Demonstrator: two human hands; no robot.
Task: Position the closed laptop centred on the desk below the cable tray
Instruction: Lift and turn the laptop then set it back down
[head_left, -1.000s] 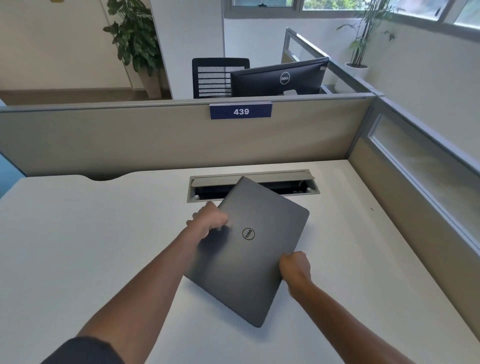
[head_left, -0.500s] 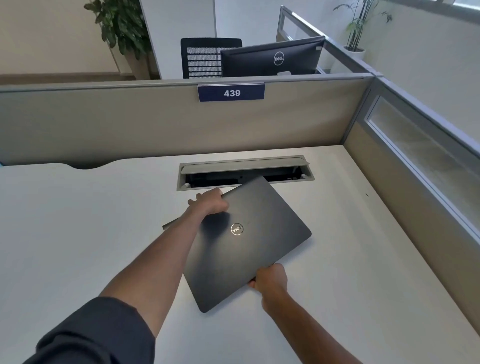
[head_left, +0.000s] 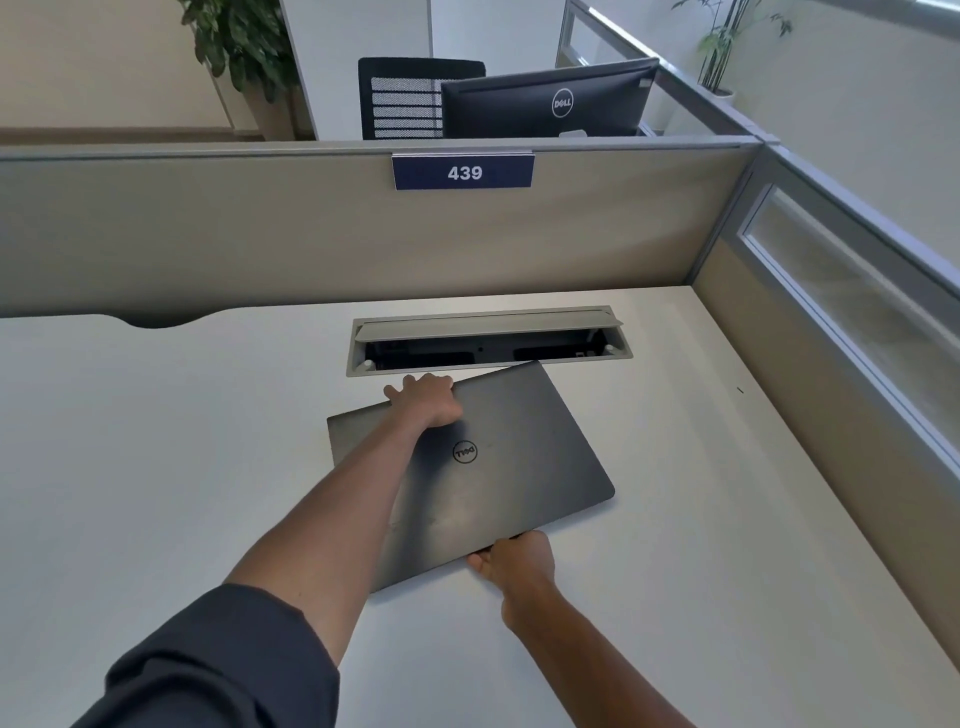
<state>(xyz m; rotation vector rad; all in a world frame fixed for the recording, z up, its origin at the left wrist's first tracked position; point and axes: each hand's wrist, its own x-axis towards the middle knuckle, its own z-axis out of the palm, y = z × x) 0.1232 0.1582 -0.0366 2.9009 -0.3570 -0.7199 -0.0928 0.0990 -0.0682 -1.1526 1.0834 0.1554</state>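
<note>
I gripped the closed laptop (head_left: 498, 467): left hand (head_left: 426, 397) curled over its far edge, right hand (head_left: 514, 564) pinching its near edge, skewed on the bench (head_left: 156, 467).

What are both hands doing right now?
Left hand: closed on the laptop's far edge.
Right hand: closed on the laptop's near edge.

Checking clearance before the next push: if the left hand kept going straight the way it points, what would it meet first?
Most likely the open cable tray just past the left hand on the laptop; depth is hard to judge.
</note>
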